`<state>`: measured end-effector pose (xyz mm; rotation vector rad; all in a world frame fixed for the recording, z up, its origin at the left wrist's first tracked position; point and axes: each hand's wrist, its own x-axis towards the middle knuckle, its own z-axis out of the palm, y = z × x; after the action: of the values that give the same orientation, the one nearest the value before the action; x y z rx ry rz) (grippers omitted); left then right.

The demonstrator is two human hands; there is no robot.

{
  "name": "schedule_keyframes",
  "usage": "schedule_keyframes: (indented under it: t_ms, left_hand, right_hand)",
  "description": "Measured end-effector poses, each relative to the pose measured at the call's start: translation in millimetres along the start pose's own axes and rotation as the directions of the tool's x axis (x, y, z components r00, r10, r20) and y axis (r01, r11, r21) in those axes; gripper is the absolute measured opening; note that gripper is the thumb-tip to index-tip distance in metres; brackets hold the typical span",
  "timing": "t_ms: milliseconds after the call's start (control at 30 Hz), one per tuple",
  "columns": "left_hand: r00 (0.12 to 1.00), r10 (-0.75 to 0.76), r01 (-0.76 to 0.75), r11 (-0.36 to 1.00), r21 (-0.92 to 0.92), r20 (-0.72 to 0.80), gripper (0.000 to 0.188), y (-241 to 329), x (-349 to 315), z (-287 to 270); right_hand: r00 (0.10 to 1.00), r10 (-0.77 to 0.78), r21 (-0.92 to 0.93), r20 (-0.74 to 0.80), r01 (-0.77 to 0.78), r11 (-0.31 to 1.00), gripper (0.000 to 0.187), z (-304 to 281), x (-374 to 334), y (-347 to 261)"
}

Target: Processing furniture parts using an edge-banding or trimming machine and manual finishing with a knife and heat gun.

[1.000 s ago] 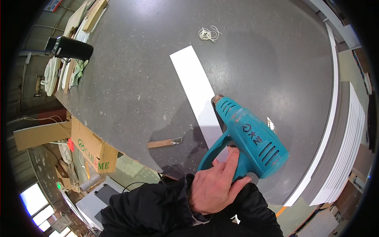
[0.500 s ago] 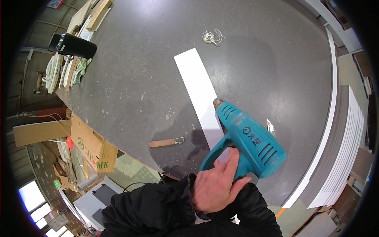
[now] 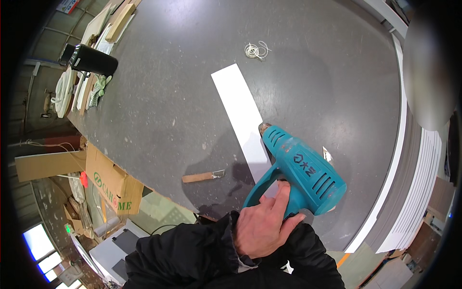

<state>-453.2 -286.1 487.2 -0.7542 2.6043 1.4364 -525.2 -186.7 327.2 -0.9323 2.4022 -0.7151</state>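
Observation:
A teal heat gun [image 3: 308, 168] lies across a long white strip [image 3: 236, 98] on the dark table, its rusty metal nozzle at the strip's right edge. My left hand [image 3: 264, 221] is closed at the gun's looped handle, back of the hand upward and index finger extended along the housing. Part of its grip is hidden. My right sleeve [image 3: 313, 255] shows below the gun, but the right hand itself is hidden. Left of the strip lies a small tool [image 3: 202, 177] with a brown handle and a short metal end. Something small and shiny [image 3: 327, 154] lies right of the gun.
A loose coil of pale string [image 3: 257, 50] lies beyond the strip. At far left are a black bottle [image 3: 96, 60] and stacked boards [image 3: 120, 23]. A cardboard box [image 3: 113, 183] stands beside the table; stacked white panels [image 3: 414, 192] are at right. A blurred grey shape [image 3: 428, 72] covers the upper right.
The blurred grey shape has come into the upper right. The whole view has shifted slightly; my left hand and the heat gun keep nearly the same place.

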Motion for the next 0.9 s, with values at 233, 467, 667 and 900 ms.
schedule_keyframes:
  t_ms: [233,467,667,900]
  left_hand:
    - [1.0,0.002,-0.002,1.0,-0.001,-0.008,0.064,-2,-5,-3]
    - [0.966,0.105,-0.12,0.992,-0.049,-0.237,0.058,-52,-21,-39]
    - [0.843,0.146,0.003,0.961,0.275,-0.518,0.066,-166,-21,-93]
    - [0.88,-0.239,-0.294,0.403,-0.867,-0.41,0.067,-136,47,-104]
  right_hand:
    - [0.999,-0.006,-0.083,-0.042,0.002,0.997,0.049,0,-2,-10]
    - [0.992,0.053,-0.165,-0.118,-0.072,0.984,0.049,10,-25,-14]
    - [0.953,0.303,0.046,-0.021,-0.301,0.952,0.067,-8,-38,-41]
    - [0.999,-0.005,0.091,-0.036,0.008,0.996,0.061,-8,-79,-86]
